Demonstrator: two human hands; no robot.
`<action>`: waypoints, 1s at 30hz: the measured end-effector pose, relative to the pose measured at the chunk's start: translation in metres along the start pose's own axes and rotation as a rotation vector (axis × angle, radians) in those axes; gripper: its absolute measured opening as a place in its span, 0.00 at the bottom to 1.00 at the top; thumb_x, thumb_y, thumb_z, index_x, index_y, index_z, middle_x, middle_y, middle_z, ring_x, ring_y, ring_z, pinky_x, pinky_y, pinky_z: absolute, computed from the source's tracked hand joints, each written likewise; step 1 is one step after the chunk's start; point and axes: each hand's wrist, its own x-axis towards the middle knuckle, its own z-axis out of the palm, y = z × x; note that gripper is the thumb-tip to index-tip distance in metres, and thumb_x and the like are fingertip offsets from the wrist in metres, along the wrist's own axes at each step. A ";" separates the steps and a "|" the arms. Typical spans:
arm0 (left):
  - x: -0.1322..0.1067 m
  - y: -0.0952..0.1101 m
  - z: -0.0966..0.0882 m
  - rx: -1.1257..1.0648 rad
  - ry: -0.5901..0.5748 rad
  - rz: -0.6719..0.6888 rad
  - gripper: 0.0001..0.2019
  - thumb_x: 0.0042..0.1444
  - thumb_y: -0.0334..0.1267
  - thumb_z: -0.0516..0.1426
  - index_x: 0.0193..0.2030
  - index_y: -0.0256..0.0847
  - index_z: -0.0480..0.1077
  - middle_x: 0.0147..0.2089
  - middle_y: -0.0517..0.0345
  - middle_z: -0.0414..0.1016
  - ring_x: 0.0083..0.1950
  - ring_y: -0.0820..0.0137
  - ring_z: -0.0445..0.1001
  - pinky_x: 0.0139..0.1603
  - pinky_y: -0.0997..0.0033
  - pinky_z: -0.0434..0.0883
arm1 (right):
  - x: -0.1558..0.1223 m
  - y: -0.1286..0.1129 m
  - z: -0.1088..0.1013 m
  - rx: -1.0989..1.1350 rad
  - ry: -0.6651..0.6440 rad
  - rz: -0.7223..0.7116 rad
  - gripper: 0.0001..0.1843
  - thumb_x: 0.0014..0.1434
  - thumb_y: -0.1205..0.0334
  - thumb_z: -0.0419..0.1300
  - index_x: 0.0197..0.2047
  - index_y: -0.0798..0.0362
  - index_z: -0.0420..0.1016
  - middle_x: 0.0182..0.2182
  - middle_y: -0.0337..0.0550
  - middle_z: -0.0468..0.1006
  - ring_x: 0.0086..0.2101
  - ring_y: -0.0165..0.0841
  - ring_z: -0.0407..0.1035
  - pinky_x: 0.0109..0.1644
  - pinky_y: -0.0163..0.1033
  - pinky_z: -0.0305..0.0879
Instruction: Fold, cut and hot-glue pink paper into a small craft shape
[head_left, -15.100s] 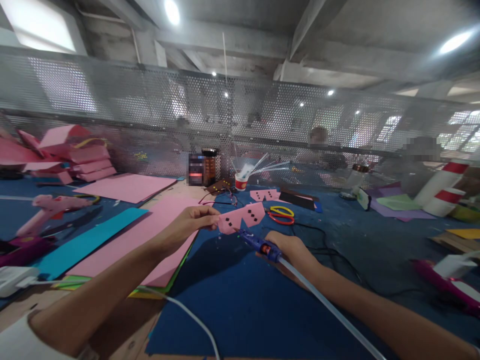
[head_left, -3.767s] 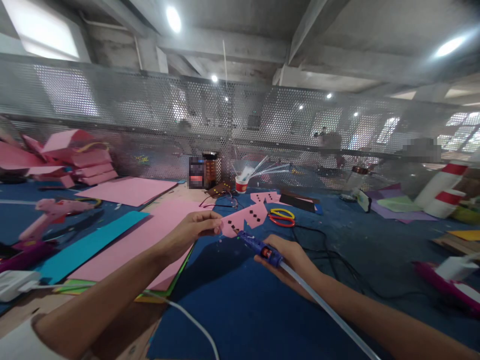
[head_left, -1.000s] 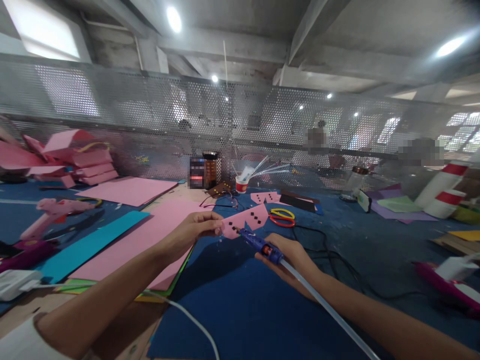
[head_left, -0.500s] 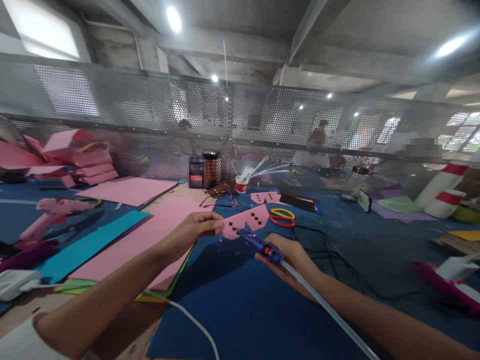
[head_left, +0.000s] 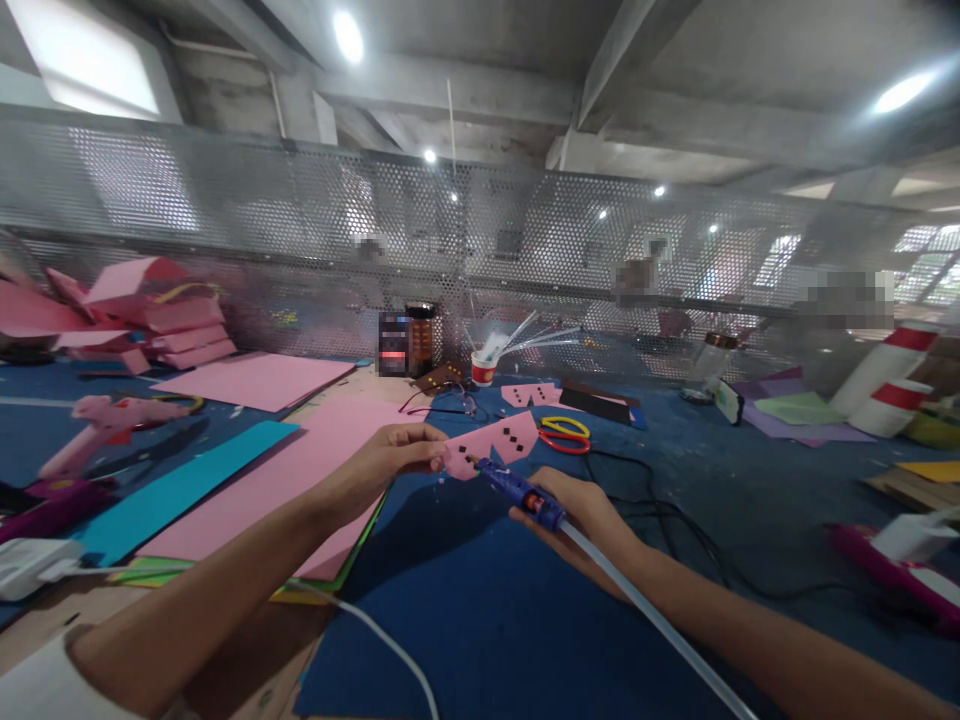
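My left hand (head_left: 390, 452) pinches the left end of a pink foam cutout (head_left: 501, 443) with small black squares on it, held above the blue table (head_left: 480, 620). My right hand (head_left: 583, 512) is wrapped round a blue glue gun (head_left: 519, 489) with a clear glue stick (head_left: 660, 625) trailing back along my forearm. The gun's nozzle touches the lower left edge of the cutout, close to my left fingers.
Pink and teal foam sheets (head_left: 225, 470) lie left, with a pink glue gun (head_left: 112, 420). Yellow and red rings (head_left: 562, 432), a second pink cutout (head_left: 531, 394), a cup of sticks (head_left: 484, 366) and jars (head_left: 409, 342) stand behind. Black cables (head_left: 675, 520) run right. A perforated metal screen (head_left: 480, 250) closes the back.
Over the frames the cutout has tilted slightly and the nozzle has stayed at its lower left edge; in the last second hardly anything moved.
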 end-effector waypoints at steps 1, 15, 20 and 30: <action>0.000 0.000 0.000 0.001 -0.001 -0.001 0.09 0.56 0.42 0.63 0.36 0.37 0.76 0.33 0.58 0.74 0.37 0.70 0.70 0.45 0.69 0.66 | 0.000 0.000 0.000 -0.007 -0.003 0.001 0.11 0.64 0.52 0.58 0.38 0.51 0.73 0.32 0.40 0.76 0.30 0.31 0.70 0.33 0.32 0.60; 0.000 -0.001 -0.001 -0.014 0.046 0.012 0.08 0.55 0.41 0.63 0.35 0.37 0.76 0.33 0.58 0.73 0.37 0.71 0.69 0.44 0.70 0.67 | 0.000 0.005 0.007 -0.067 0.049 -0.007 0.12 0.63 0.51 0.58 0.38 0.51 0.72 0.31 0.40 0.76 0.28 0.30 0.69 0.32 0.32 0.60; 0.001 -0.002 -0.001 -0.088 0.065 0.007 0.07 0.54 0.40 0.63 0.34 0.38 0.77 0.33 0.58 0.73 0.35 0.73 0.68 0.40 0.73 0.67 | -0.001 0.003 0.004 -0.039 0.020 0.001 0.11 0.64 0.52 0.58 0.39 0.51 0.72 0.32 0.40 0.75 0.29 0.30 0.69 0.31 0.32 0.59; -0.001 0.003 0.002 -0.069 0.105 -0.077 0.10 0.48 0.39 0.68 0.35 0.38 0.78 0.39 0.56 0.79 0.39 0.71 0.72 0.42 0.74 0.67 | 0.000 0.001 0.003 0.006 0.035 -0.012 0.11 0.64 0.51 0.58 0.38 0.51 0.71 0.31 0.40 0.75 0.29 0.30 0.70 0.32 0.31 0.61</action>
